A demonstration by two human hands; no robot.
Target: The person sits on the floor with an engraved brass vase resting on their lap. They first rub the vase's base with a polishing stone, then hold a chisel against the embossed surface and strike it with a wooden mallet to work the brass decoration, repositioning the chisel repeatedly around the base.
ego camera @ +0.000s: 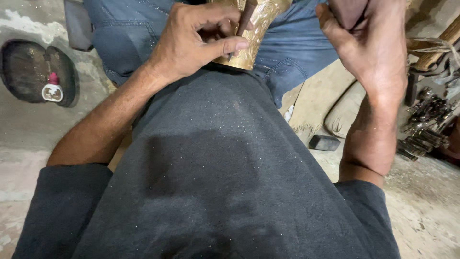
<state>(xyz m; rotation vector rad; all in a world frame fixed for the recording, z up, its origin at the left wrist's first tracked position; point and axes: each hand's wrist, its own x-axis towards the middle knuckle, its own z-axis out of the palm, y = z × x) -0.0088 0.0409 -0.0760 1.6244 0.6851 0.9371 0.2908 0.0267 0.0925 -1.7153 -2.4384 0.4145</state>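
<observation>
Head view: left hand (pixel 191 41) pinches a slim dark chisel (pixel 245 19), its tip pressed on the embossed brass vessel (pixel 256 33) resting on the lap. Right hand (pixel 369 43), well apart, grips a dark handle (pixel 347 10) raised beside the vessel.

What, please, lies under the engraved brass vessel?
Blue jeans show beneath the brass vessel. The left hand and dark shirt cover its lower edge, so the contact is hidden.

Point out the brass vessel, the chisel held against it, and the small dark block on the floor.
brass vessel (pixel 261 29): head view, on its engraved wall.
chisel (pixel 245 21): head view, on its dark shaft between the left hand's fingers.
dark block (pixel 324 142): head view, on its top face.
</observation>
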